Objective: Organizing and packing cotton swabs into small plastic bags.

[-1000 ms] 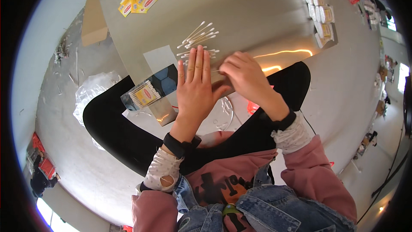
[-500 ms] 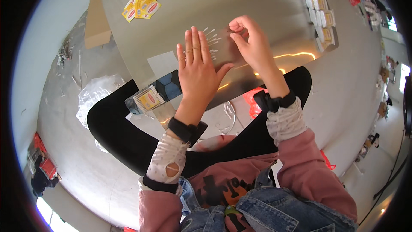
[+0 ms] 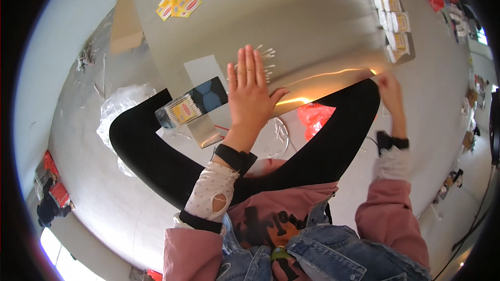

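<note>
My left hand (image 3: 251, 96) lies flat, palm down, with its fingers stretched out and the thumb spread. Beneath and just beyond those fingers, loose white cotton swabs (image 3: 269, 56) lie fanned out on the metal table (image 3: 291, 26); the palm hides part of them. Out past the table's near right edge, beside my right knee, is my right hand (image 3: 390, 91). Motion blurs its fingers, and I cannot make out anything in them. Left of my left hand, a clear pack of cotton swabs (image 3: 182, 110) with a yellow label rests at the table's near edge.
Several yellow printed cards (image 3: 179, 1) are piled at the far left. Filled packs (image 3: 391, 15) line the table's right side. A pale sheet (image 3: 200, 68) lies beside the left hand. Below the table are my black-clad legs (image 3: 333, 140) and a red plastic bag (image 3: 315, 117).
My right hand has swung from above the table beside the swabs to the right and toward me, past the table edge. My left hand stays flat over the swabs.
</note>
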Action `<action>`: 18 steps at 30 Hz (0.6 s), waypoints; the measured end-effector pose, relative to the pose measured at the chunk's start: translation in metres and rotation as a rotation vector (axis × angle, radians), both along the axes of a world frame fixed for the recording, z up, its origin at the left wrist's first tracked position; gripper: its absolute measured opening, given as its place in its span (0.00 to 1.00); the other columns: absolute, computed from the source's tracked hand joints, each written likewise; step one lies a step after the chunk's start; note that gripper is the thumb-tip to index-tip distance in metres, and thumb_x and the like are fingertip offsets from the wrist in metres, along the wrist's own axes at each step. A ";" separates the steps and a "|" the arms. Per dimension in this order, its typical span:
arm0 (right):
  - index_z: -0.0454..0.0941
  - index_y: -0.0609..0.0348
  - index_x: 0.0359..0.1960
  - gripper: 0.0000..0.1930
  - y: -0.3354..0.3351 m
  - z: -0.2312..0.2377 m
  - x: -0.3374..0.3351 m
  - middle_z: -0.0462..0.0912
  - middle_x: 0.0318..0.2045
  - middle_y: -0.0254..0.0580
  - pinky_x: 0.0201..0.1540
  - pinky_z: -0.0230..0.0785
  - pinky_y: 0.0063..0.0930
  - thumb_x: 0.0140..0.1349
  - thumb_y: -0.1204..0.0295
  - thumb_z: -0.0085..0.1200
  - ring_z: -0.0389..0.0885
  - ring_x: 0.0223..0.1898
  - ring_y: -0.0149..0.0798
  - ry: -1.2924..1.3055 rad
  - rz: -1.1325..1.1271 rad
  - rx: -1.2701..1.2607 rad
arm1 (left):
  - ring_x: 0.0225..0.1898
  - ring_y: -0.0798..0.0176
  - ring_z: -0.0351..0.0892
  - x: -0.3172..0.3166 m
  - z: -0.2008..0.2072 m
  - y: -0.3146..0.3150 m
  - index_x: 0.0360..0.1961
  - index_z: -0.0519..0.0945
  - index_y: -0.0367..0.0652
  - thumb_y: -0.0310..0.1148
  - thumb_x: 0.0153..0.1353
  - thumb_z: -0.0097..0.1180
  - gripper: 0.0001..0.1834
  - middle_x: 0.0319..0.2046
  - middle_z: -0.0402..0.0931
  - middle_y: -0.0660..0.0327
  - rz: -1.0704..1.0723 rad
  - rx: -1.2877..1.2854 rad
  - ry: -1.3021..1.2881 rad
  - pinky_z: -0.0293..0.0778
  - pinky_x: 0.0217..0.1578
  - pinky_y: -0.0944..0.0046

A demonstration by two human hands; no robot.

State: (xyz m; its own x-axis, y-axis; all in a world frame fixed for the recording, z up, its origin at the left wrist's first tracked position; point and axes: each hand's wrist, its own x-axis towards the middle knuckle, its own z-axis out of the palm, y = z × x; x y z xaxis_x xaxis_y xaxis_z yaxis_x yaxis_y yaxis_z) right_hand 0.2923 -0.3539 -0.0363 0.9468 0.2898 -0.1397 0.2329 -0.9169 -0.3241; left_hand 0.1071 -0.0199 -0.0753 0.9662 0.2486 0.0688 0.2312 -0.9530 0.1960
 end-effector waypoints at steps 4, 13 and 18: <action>0.78 0.62 0.33 0.03 -0.162 0.002 -0.027 0.83 0.32 0.52 0.40 0.74 0.45 0.59 0.79 0.52 0.82 0.37 0.55 0.056 -0.151 -0.363 | 0.78 0.46 0.45 -0.012 -0.004 -0.026 0.74 0.53 0.28 0.69 0.60 0.50 0.58 0.76 0.48 0.44 -0.030 -0.078 0.017 0.44 0.74 0.42; 0.77 0.58 0.54 0.18 -0.006 0.032 -0.077 0.76 0.59 0.50 0.68 0.60 0.44 0.62 0.76 0.59 0.70 0.64 0.52 -0.336 -0.044 0.059 | 0.78 0.47 0.45 0.010 -0.007 -0.002 0.74 0.52 0.28 0.68 0.61 0.51 0.57 0.76 0.47 0.43 0.039 -0.019 -0.072 0.45 0.74 0.45; 0.72 0.61 0.61 0.21 0.152 0.029 -0.101 0.74 0.62 0.51 0.66 0.63 0.41 0.68 0.72 0.58 0.72 0.63 0.51 -0.168 0.178 0.658 | 0.78 0.46 0.44 0.006 0.000 -0.003 0.74 0.52 0.28 0.67 0.62 0.50 0.56 0.76 0.47 0.42 0.010 -0.098 -0.064 0.44 0.74 0.45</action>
